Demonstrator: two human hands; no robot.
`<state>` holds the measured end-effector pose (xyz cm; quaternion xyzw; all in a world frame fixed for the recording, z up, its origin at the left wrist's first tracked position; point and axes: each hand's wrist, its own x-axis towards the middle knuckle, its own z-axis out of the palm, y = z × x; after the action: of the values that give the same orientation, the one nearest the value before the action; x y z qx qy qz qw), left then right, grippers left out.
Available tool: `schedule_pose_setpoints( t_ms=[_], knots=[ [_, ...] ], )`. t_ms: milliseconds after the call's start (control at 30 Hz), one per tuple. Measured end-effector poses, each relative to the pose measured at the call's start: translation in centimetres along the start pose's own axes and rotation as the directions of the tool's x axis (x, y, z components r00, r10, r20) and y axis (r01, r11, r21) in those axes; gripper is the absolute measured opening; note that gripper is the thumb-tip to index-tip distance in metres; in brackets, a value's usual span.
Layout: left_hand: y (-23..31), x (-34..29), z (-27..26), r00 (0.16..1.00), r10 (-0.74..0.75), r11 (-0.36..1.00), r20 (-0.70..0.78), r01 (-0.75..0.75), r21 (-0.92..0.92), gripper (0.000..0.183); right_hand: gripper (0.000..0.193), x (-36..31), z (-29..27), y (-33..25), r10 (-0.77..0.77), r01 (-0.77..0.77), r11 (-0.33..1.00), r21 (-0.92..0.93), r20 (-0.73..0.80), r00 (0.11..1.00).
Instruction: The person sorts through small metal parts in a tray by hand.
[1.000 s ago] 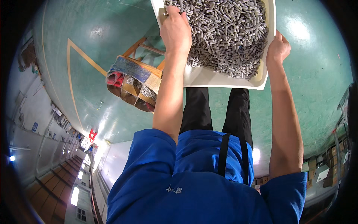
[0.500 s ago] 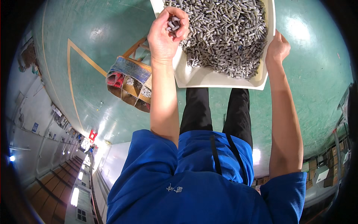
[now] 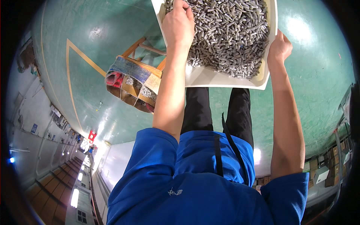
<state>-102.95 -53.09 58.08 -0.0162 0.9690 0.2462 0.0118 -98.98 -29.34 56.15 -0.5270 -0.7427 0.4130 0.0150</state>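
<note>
A cream plastic tray [image 3: 221, 81] is in front of me, heaped with small grey metal-looking cylindrical pieces [image 3: 228, 33]. My right hand [image 3: 280, 47] is closed on the tray's right rim. Over the left part of the heap is my left hand [image 3: 179, 26], back upward and fingers curled down at the pieces. Its palm is hidden, so whatever lies inside cannot be made out.
Left of my legs stands a wooden stool [image 3: 135, 47] beside a divided container [image 3: 129, 90] holding small grey pieces and a red item. Yellow lines [image 3: 88, 58] mark the green floor [image 3: 315, 97]. Boxes [image 3: 332, 165] stand at the right edge.
My left hand has moved right and farther over the tray and turned palm down; the grey pieces seen in it before are now hidden. The right hand keeps its hold.
</note>
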Motion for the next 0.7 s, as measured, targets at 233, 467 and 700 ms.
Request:
schedule_pose_setpoints(
  t_ms=[233,467,700],
  knots=[
    [-0.5,-1.4,-2.2,0.859,-0.077,-0.073,0.506,0.501,-0.862,0.010,0.031,0.0,-0.4,-0.1,0.050,-0.050,0.999,-0.018,0.028,0.998],
    [-1.1,-0.4,0.2,0.981,-0.068,0.783,0.183,0.166,-0.600,0.009,0.031,-0.1,0.0,-0.1,0.041,-0.041,0.999,-0.026,0.025,0.999],
    [0.0,-0.5,0.5,0.997,0.040,0.996,0.070,-0.034,-0.086,0.012,0.031,0.2,-0.2,0.1,0.036,-0.036,0.999,-0.014,0.044,0.998]
  ],
)
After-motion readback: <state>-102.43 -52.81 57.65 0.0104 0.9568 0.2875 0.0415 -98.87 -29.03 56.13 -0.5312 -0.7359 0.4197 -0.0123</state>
